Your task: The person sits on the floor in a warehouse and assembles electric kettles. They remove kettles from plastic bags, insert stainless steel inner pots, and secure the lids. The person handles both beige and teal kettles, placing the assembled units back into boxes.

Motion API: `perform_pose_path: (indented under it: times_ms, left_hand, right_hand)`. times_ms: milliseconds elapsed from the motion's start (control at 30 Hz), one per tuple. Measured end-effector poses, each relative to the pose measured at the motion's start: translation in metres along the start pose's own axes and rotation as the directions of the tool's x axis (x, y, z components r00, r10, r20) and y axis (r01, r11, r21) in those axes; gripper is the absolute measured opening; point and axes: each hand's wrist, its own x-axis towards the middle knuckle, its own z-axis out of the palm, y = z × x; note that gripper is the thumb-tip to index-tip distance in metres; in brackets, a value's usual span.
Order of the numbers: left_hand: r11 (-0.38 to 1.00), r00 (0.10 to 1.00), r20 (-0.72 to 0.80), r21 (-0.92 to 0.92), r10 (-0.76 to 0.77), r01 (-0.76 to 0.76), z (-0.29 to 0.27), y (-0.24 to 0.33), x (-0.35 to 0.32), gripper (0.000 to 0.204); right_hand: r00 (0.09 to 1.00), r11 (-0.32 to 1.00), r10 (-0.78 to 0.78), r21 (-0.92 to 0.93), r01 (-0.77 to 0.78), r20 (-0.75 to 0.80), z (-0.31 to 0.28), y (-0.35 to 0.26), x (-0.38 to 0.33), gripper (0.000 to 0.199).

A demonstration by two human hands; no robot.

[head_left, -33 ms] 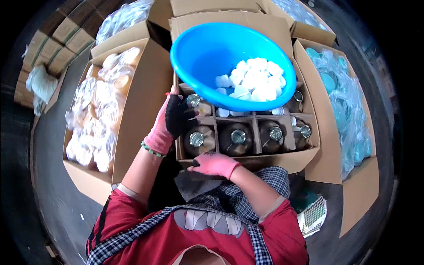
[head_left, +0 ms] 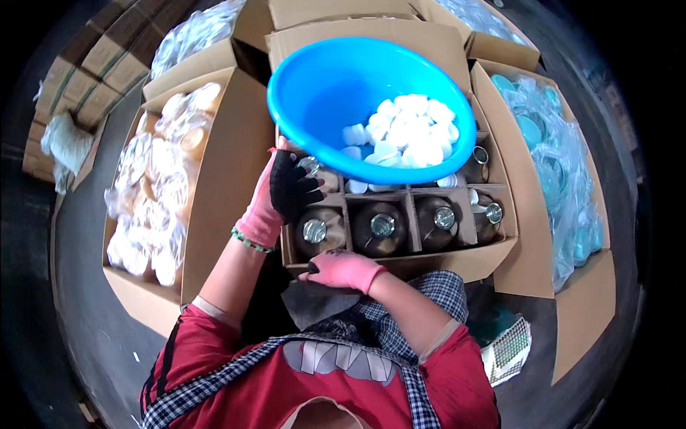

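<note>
Nothing has shifted since the earlier frame. My left hand (head_left: pixel 286 187) rests fingers curled on a bottle (head_left: pixel 312 169) in the divided carton (head_left: pixel 400 266), grip unclear. That bottle stands upright, mouth up, just under the blue basin (head_left: pixel 314 93) of white caps (head_left: pixel 414 132). My right hand (head_left: pixel 343 268) lies flat on the carton's near edge, holding nothing.

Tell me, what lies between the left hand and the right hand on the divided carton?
In the head view, one dark jar with a foil-sealed mouth sits between the left hand and the right hand, in the carton corner cell.

Cardboard cartons around a divided centre box

An open brown cardboard carton of clear-wrapped jars (head_left: pixel 182 214) is seen left; a brown carton of bagged turquoise lids (head_left: pixel 564 236) right.
</note>
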Motion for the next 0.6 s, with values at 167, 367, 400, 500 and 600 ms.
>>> perform_pose_path:
  times_ms: [167, 367, 400, 500, 600]
  left_hand:
    - [0.992, 0.993, 0.03, -0.06, 0.111, -0.109, 0.025, -0.004, 0.06, 0.022]
    - [0.981, 0.973, 0.122, -0.022, 0.196, -0.194, 0.048, 0.017, 0.068, 0.009]
    - [0.982, 0.973, 0.134, -0.014, 0.189, -0.189, 0.037, 0.022, 0.083, 0.014]
    - [0.968, 0.947, 0.2, -0.075, 0.251, -0.24, 0.048, 0.038, 0.112, 0.026]
    - [0.54, 0.757, 0.416, 0.533, 0.504, -0.652, 0.02, 0.076, 0.189, 0.044]
  right_hand:
    - [0.984, 0.995, -0.061, -0.092, 0.046, -0.17, 0.013, 0.012, 0.021, 0.043]
    - [0.977, 0.896, -0.104, -0.444, 0.01, -0.187, 0.029, 0.018, 0.021, 0.041]
    - [0.978, 0.881, -0.101, -0.473, 0.002, -0.183, 0.031, 0.018, 0.022, 0.043]
    - [0.95, 0.882, -0.136, -0.471, -0.014, -0.282, 0.037, 0.024, 0.023, 0.043]
    - [0.945, 0.847, -0.194, -0.531, 0.026, -0.263, 0.039, 0.023, 0.021, 0.042]
